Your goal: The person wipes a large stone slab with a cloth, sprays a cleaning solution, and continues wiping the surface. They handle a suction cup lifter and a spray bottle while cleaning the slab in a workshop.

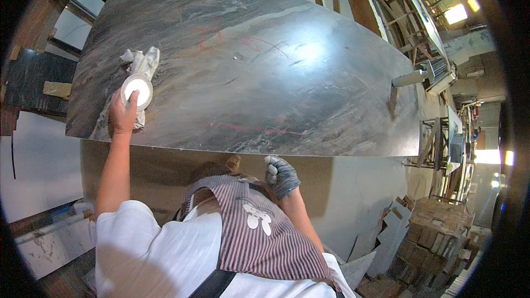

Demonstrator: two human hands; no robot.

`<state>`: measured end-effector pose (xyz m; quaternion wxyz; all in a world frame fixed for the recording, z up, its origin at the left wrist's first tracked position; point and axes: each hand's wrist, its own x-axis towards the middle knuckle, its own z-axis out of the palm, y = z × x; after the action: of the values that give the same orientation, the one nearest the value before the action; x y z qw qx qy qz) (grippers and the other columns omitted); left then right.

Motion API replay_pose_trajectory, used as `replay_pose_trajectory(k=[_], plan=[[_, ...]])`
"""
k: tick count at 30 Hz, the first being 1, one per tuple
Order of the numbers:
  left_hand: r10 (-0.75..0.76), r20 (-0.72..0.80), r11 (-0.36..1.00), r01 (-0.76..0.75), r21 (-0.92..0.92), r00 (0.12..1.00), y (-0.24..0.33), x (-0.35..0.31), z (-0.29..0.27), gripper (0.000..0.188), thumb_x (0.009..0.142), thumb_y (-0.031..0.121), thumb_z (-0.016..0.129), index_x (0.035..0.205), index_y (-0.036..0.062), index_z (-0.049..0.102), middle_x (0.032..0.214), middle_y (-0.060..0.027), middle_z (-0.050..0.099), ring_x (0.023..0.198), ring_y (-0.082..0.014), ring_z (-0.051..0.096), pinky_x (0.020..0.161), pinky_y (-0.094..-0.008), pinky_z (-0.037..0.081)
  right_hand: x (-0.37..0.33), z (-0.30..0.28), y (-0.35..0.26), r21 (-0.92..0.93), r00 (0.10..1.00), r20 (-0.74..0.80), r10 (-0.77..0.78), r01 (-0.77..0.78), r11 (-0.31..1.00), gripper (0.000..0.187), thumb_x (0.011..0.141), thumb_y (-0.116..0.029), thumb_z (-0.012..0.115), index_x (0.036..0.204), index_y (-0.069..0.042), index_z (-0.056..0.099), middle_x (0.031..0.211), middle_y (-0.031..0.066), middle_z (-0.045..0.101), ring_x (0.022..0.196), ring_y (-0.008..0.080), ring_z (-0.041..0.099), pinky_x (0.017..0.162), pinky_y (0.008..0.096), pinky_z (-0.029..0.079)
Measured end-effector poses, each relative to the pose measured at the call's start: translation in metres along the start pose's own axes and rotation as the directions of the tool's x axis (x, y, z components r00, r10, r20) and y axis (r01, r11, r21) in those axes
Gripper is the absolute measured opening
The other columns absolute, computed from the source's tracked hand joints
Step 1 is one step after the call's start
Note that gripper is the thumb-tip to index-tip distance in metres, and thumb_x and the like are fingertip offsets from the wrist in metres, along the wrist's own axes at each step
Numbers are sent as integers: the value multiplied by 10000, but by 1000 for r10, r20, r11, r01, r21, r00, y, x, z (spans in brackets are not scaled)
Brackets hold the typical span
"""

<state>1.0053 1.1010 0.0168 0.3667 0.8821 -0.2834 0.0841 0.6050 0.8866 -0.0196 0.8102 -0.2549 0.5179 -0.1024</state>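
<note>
A round, white-faced disc (pixel 143 87) with a dull rim is grasped in the left grip (pixel 122 113), reached well forward, the thumb laid across the face. By the disc, at the slab's left part, a crumpled, soft white cloth (pixel 144 62) is partly covered. The right grip (pixel 282 178), gloved in dark grey, is held with fingers curled near the front edge; whether anything is clenched there cannot be told. The smooth, glossy grey slab (pixel 221 94) is streaked with stone-like veins and marked by red lines (pixel 282 131).
</note>
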Motion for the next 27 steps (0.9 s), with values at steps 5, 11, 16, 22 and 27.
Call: replay_pose_trajectory(k=[5, 11, 16, 22, 27], plan=[[-23, -36, 998, 21, -57, 999, -22, -3, 10, 399, 883, 341, 625, 1036, -27, 629, 990, -191, 633, 933, -352, 597, 833, -415, 451, -10, -1, -25, 201, 983, -21, 185, -177, 963, 137, 933, -158, 511, 864, -89, 607, 521, -22, 497, 367, 87, 416, 322, 204, 335], [-152, -63, 984, 146, -100, 986, -12, -8, 16, 367, 892, 296, 629, 1069, -25, 625, 1023, -175, 661, 943, -299, 632, 835, -372, 469, -5, -37, -31, 218, 990, 53, 131, -139, 966, 41, 894, -119, 581, 869, -104, 609, 575, -34, 497, 435, 68, 446, 379, 193, 351], [-383, -120, 900, 340, -273, 916, 8, -28, 25, 410, 888, 319, 646, 1093, -35, 628, 1040, -147, 673, 946, -232, 638, 835, -347, 477, -1, -41, -34, 124, 989, -11, 150, -148, 981, 129, 932, -159, 516, 881, -90, 613, 535, -29, 501, 379, 76, 420, 336, 194, 350], [-468, -126, 799, 358, -483, 875, 88, -66, 28, 435, 879, 316, 659, 1102, -56, 623, 1050, -140, 666, 937, -201, 632, 827, -330, 480, 0, -54, -44, -58, 995, 16, 100, -99, 993, 97, 923, -157, 545, 884, -104, 616, 560, -39, 508, 404, 62, 429, 355, 183, 363], [-570, -113, 705, 415, -575, 814, 140, -99, 18, 436, 871, 290, 670, 1115, -65, 607, 1049, -130, 650, 930, -194, 614, 841, -323, 474, 4, -64, -54, -112, 980, 133, 146, -131, 985, 60, 902, -106, 596, 935, -99, 646, 715, -50, 586, 548, 37, 502, 456, 172, 397]])
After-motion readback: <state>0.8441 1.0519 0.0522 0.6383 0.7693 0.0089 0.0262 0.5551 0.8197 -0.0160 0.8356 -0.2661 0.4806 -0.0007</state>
